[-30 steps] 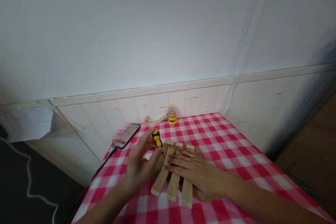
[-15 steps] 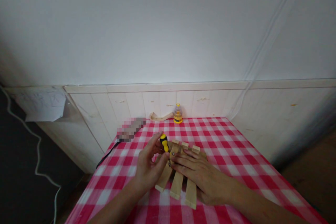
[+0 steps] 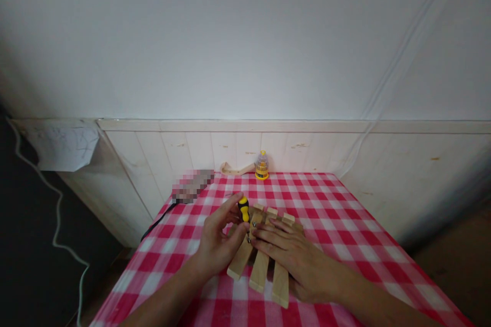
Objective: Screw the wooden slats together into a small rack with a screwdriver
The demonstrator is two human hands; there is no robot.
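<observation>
My left hand (image 3: 218, 240) is closed around a small screwdriver (image 3: 244, 208) with a yellow and black handle. The screwdriver stands nearly upright, its tip down at a metal screw (image 3: 249, 239) on a slatted wooden piece (image 3: 261, 272). A second screw (image 3: 254, 225) sticks up a little farther back on the same piece. My right hand (image 3: 286, 250) lies across the slats, fingers stretched out and pressing on the wood. Its thumb is mostly hidden. The slats fan out toward me, with their shorter ends showing beyond my fingers.
Red-and-white checked cloth (image 3: 345, 245) covers the table. At the back edge stand a clear-topped yellow bit holder (image 3: 262, 166) and a curved wooden piece (image 3: 236, 169). A blurred-out object (image 3: 194, 186) with a black strap (image 3: 159, 222) lies at the left. A pale wall (image 3: 245, 61) rises behind.
The view has shifted slightly, so everything sits a little differently in the picture. Both hands, the screwdriver and the slatted wooden piece keep nearly the same places relative to one another.
</observation>
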